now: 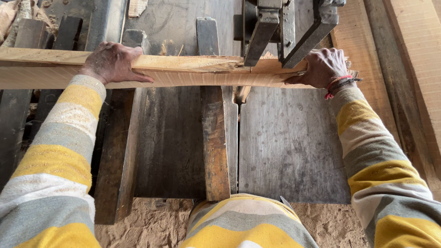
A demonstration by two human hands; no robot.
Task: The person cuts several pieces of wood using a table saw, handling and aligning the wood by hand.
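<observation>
Across the grey metal saw tabletop (289, 147), a long pale rough-sawn wooden plank (183, 71) is being held under the dark steel blade guard (275, 27), gripped by the left hand (115, 62) and right hand (321, 68), fingers curled over its edges

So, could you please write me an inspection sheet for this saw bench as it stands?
Surface: grey metal saw table, worn and scratched.
Job's things: long pale wooden plank lying crosswise under the metal saw guide.
Clutter: sawdust on the floor; stacked boards at right.
Grippers: left hand gripping the plank; right hand gripping its other end, with a red wrist thread.
Cables: nothing seen.
Surroundings: dark wooden support beam under the table gap.
</observation>
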